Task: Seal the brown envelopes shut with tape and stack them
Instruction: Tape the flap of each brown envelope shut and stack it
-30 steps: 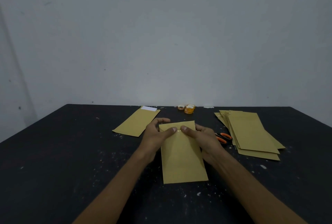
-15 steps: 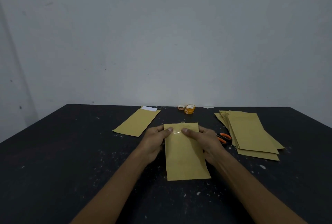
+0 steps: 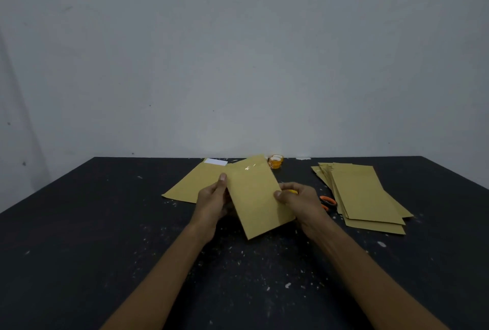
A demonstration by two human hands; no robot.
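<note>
Brown envelope (image 3: pixel 258 197): left hand (image 3: pixel 211 201), right hand (image 3: pixel 303 201)

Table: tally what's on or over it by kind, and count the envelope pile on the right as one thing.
Single brown envelopes: 2, the held envelope and the flat envelope on the left.
Envelope pile: 1, too overlapped to count its sheets.
Tape roll: 1 clearly showing.
Orange-handled scissors: 1.
Total: 5.

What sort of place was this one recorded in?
Likely a bare, makeshift work corner rather than an office: a speckled black table against a plain grey wall, with a pile of brown envelopes, tape rolls and orange-handled scissors on it.
</note>
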